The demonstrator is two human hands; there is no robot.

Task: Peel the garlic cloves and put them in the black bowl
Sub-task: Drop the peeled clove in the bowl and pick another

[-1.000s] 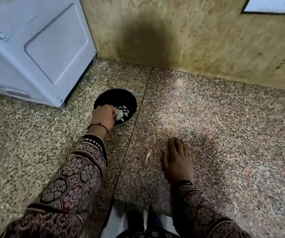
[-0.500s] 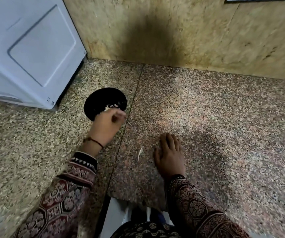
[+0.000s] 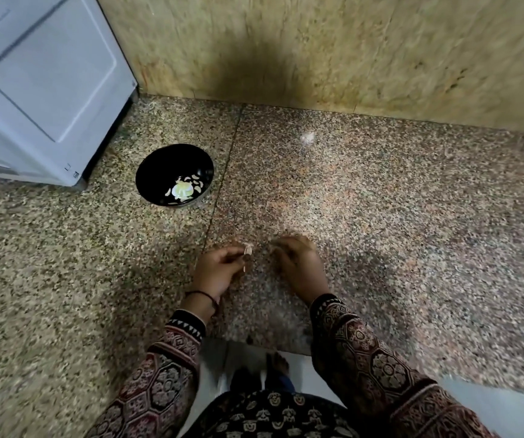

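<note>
— Where is the garlic?
— A small pale garlic clove point(image 3: 248, 249) is pinched at the fingertips of the left hand point(image 3: 219, 270), whose fingers curl in round it. It is tiny and smeared, so I can't say whether its skin is on or off.
— And the other hand?
— The right hand point(image 3: 298, 263) is just beside the left, above the speckled stone counter point(image 3: 381, 216). Its knuckles are up and its fingers bend downward. It is blurred and its fingertips are tucked out of sight, so I cannot tell whether it holds anything.
— The bowl?
— The black bowl point(image 3: 159, 159) stands on the counter well apart from both hands, farther back and to the left. It is near the corner of a white appliance point(image 3: 42, 74), which the frame cuts off at the top and left. Inside the bowl, pale cloves point(image 3: 196, 184) lie around a rounder pale lump that I can't identify.
— Anything else?
— There is a dark thread point(image 3: 202, 295) round the left wrist. The patterned sleeves point(image 3: 377, 368) run out of frame at the bottom. Below the counter's near edge everything is too blurred to read. A dark patch shades the wall point(image 3: 381, 58) behind.
</note>
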